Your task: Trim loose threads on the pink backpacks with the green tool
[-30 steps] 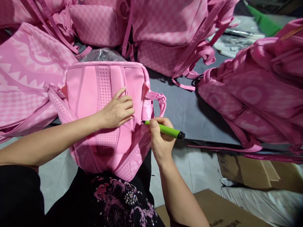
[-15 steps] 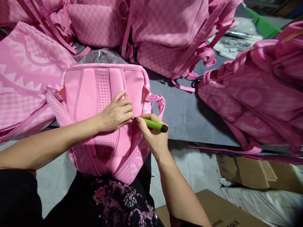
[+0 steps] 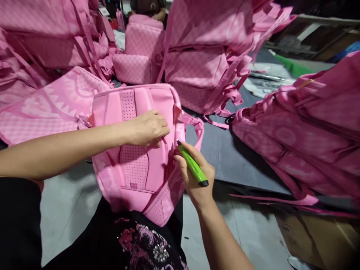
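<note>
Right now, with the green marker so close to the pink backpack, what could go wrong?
1. The bare tip of the green marker in the right hand points at the side of the pink backpack; a slip could leave a stray mark.
2. The left hand rests close to that tip, so ink may reach the fingers.
3. The backpack hangs over the table edge onto the lap; it might slide if the left hand lets go.
</note>
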Demonstrator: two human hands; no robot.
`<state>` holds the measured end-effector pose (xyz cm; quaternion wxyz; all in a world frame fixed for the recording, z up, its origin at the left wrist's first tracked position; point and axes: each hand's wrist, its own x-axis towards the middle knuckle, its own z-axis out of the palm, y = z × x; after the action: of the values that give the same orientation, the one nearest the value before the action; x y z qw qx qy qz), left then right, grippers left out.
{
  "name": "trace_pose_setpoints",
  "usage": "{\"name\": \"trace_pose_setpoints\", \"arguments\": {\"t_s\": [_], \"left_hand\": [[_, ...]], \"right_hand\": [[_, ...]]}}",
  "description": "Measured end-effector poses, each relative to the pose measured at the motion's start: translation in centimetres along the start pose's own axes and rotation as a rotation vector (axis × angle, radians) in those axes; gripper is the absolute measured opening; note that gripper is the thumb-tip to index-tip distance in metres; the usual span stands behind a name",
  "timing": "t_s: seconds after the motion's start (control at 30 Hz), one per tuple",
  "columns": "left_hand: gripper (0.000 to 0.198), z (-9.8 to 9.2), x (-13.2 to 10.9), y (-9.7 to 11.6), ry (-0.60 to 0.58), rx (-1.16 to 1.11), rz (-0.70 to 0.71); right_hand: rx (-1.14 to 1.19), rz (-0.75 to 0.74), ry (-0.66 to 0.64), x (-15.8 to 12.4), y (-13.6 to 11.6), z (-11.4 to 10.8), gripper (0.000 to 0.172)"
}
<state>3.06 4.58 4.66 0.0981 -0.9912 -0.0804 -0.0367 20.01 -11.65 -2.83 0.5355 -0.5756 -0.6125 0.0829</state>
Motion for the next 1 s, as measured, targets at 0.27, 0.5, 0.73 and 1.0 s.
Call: {"name": "trace_pose_setpoints", "arguments": {"t_s": [0.27,0.5,0.73,1.0], "left_hand": [[0.026,-11.6,-3.3,7.9,0.246,-0.161,-0.306],[0.015,-1.2,-4.5,8.9,0.003,-0.312,-0.410],[0.024,0.1,-5.7,6.4,0.250,-0.175,-0.323],[0.077,1.1,-1.2,2.1,0.008,-0.159,-0.530]], "right_hand": [[-0.119,-0.513,0.062,3.8,-6.5,-7.4,0.047],[-0.323,-0.537,-0.275,1.2,0.7,-6.5,0.033],[-0.297,-0.481,-0.134,-0.5,2.6,-1.5,0.030],[-0.116,-0.425,-0.094,-0.9,1.0,3.5,0.027]]}}
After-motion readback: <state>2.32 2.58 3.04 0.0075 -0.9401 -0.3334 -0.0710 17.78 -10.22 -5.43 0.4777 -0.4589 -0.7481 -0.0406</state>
